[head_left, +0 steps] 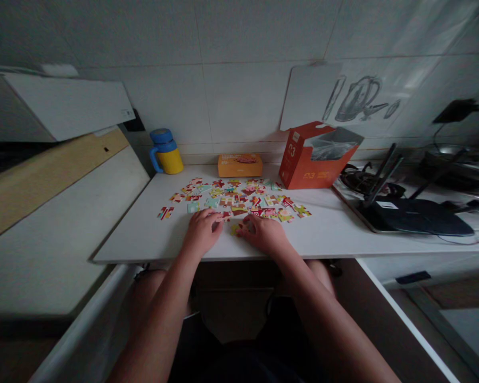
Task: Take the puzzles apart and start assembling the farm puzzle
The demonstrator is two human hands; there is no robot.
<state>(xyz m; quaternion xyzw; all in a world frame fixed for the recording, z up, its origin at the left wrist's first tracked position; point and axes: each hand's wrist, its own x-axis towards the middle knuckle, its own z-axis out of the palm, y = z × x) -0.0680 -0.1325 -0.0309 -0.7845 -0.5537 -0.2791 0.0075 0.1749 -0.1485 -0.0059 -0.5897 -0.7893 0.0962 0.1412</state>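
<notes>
And here we are at the white table (127,231), with jigsaw pieces (227,201) scattered across its middle, many too small and blurred from here to read their pictures. The left hand (203,230) sits at their near edge, loosely curled, thumb and fingers a little apart; its fingertips hide what's under them, so I can't tell if it has hold of anything. Over to the right hand (265,233): half-closed, its fingertips at a yellowish piece (235,229), partly covered; touching, by the look of it, but whether gripped I can't tell. Behind, an orange box (240,169) stands near the wall, its print hard to make out, and the dark pan (459,173) is cut off at far right.
</notes>
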